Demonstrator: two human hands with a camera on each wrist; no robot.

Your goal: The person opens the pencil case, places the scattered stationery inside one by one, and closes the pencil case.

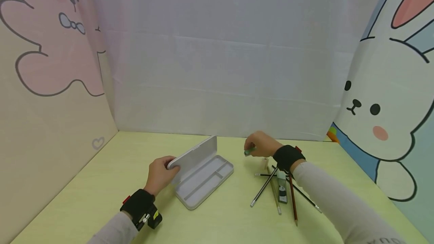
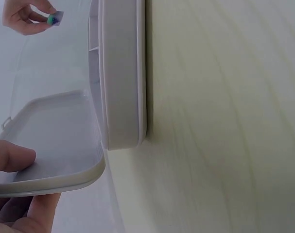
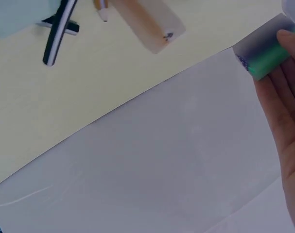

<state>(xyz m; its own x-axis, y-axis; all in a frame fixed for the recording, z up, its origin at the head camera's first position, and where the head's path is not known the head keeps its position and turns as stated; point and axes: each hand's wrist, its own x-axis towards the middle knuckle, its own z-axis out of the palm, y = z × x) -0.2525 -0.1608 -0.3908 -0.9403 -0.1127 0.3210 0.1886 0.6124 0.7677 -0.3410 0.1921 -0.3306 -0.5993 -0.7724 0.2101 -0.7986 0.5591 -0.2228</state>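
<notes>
1. Pinching lid (image 1: 196,158) of white plastic case (image 1: 199,184), left hand (image 1: 160,173), likely steadying it near far edge of yellow table (image 1: 98,187).
2. Pinching small green-grey block (image 1: 249,151), right hand (image 1: 264,144), near same edge, apparently for control.

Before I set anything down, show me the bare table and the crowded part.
Bare: the table between the open case and the pencils; also between the left wall and left hand. Crowded: the pencils beside the right sleeve.

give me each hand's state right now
Left hand: holding the lid of the open case.
Right hand: holding a small green-and-grey item.
</notes>
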